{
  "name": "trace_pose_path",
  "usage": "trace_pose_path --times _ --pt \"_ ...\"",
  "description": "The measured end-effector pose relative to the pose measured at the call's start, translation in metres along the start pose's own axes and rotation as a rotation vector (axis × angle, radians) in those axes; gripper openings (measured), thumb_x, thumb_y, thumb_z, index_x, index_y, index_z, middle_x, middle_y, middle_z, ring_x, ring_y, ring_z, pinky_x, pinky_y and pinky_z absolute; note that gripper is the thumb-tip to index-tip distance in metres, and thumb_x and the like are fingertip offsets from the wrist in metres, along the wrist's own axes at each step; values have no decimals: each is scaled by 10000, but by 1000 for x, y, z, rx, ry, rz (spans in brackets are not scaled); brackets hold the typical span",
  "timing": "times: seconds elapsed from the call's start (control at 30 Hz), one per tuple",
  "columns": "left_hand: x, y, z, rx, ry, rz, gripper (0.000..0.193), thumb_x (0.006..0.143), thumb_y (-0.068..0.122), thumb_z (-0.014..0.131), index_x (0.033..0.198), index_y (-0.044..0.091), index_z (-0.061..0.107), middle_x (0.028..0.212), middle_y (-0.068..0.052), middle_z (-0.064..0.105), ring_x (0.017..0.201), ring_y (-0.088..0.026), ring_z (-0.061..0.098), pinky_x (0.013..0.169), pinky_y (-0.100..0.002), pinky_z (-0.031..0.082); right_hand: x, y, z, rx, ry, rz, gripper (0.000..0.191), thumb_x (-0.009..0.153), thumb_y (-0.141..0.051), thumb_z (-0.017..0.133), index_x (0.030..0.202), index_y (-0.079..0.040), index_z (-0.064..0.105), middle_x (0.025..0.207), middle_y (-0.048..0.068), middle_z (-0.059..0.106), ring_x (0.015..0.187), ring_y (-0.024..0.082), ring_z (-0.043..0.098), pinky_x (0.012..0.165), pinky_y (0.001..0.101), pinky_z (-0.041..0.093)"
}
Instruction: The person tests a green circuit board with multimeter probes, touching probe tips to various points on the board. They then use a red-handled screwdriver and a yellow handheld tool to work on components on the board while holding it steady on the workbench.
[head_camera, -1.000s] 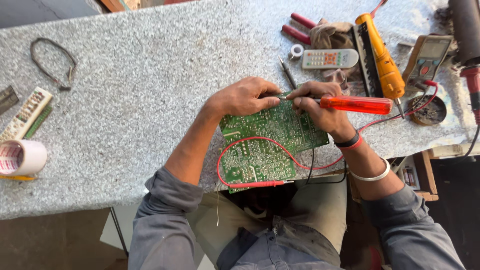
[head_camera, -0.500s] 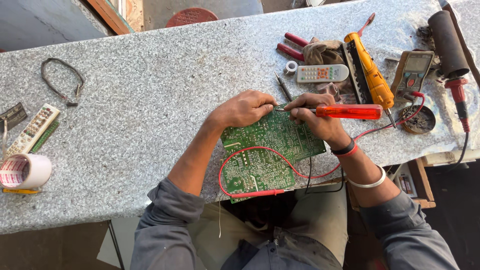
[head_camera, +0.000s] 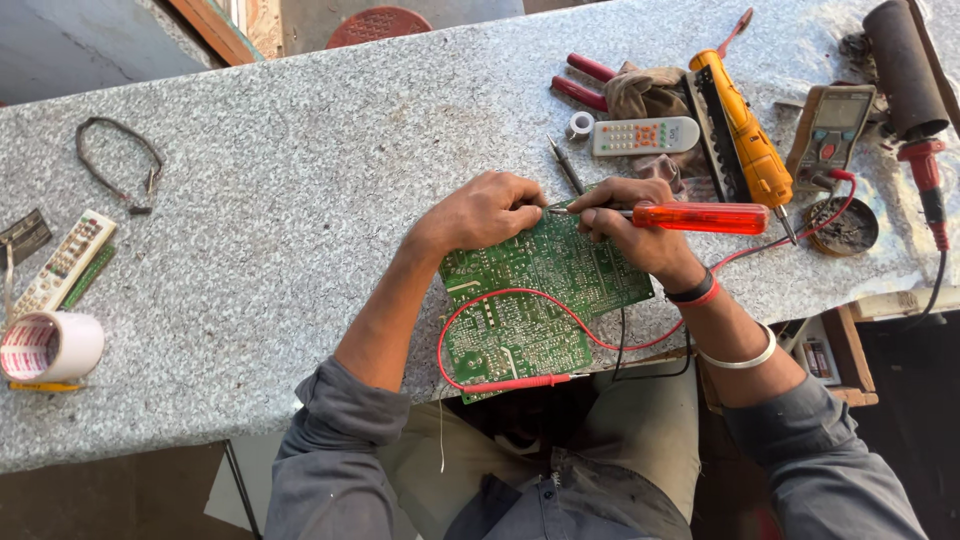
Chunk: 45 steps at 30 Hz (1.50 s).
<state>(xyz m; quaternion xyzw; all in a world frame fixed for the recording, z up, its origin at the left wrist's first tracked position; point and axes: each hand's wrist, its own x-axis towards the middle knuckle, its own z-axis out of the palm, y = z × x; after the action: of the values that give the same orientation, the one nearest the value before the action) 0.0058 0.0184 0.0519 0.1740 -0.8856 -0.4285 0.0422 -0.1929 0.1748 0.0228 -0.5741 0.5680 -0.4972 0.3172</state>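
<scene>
A green circuit board (head_camera: 530, 300) lies solder side up at the near edge of the granite table (head_camera: 300, 200), partly overhanging it. My left hand (head_camera: 485, 210) rests closed on the board's far left corner and steadies it. My right hand (head_camera: 625, 225) grips a screwdriver with a red translucent handle (head_camera: 700, 217); its metal shaft points left, and the tip meets the board's top edge by my left fingers. A red test lead (head_camera: 500, 384) loops across the board, with its probe lying along the near edge.
Right of my hands lie a yellow tool (head_camera: 745, 140), a multimeter (head_camera: 835, 125), a white remote (head_camera: 645, 135), red-handled pliers (head_camera: 585, 80), a black probe (head_camera: 567, 168) and a round dark tin (head_camera: 845, 225). At the far left are a tape roll (head_camera: 45, 348), another remote (head_camera: 60, 265) and a wire loop (head_camera: 115, 160).
The view has shifted, so everything sits lower in frame. Both hands stay on the board's top edge with the screwdriver tip between them, barely moved.
</scene>
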Motion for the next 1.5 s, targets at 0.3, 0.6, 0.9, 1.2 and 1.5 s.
trace_pose_path --times 0.3,0.6,0.9,1.2,1.5 --pt "-2 12 2 86 92 -22 248 838 192 622 958 19 752 770 -182 716 682 -302 705 669 -431 535 -2 -3 -2 -44 13 21 177 885 -92 654 994 -18 772 786 28 725 669 60 659 620 229 539" --pt "0 13 4 80 85 -95 280 880 195 573 1026 46 761 815 -169 747 713 -303 738 701 -437 557 -1 -3 -3 -48 26 60 176 877 -82 665 1001 -27 778 778 30 727 660 54 655 594 231 525" --pt "-3 15 2 119 70 -42 251 865 263 668 901 27 747 764 -141 740 661 -262 714 661 -429 540 -1 3 0 -20 15 38 185 894 -64 662 1027 -7 776 790 39 730 665 55 636 593 222 518" --pt "-6 17 1 179 110 71 420 758 390 828 914 11 740 799 -180 741 751 -313 731 700 -442 545 0 1 1 -74 14 1 171 898 -80 685 1026 -15 778 780 38 724 665 55 639 590 223 513" --pt "-7 23 2 156 104 -2 384 838 413 788 956 48 760 823 -147 755 760 -295 743 707 -432 543 1 -2 2 -92 13 3 167 896 -80 688 1019 -17 782 762 37 721 651 55 653 577 219 520"
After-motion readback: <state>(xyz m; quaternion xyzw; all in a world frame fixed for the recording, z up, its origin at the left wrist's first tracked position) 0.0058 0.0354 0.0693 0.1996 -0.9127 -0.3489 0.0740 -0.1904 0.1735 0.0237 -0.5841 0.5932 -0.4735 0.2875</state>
